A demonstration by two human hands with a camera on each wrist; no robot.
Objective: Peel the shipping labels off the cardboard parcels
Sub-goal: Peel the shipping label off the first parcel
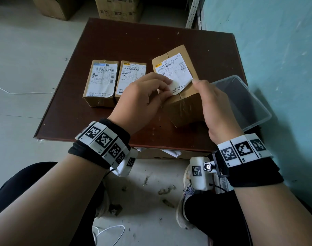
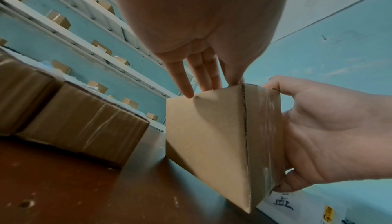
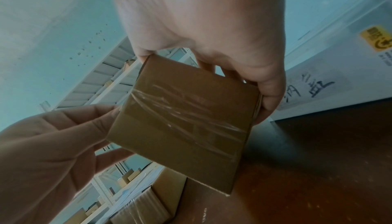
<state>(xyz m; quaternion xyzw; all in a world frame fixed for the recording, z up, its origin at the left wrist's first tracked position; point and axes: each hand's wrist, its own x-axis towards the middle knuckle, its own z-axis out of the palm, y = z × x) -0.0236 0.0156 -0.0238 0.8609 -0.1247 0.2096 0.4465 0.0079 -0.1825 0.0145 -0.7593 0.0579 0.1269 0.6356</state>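
Three cardboard parcels, three shipping labels, one clear plastic tray, two hands

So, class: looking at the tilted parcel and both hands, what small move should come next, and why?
Probably pull the lifted corner up and away with the left hand, since the label is mostly stuck down while the right hand steadies the tilted parcel.
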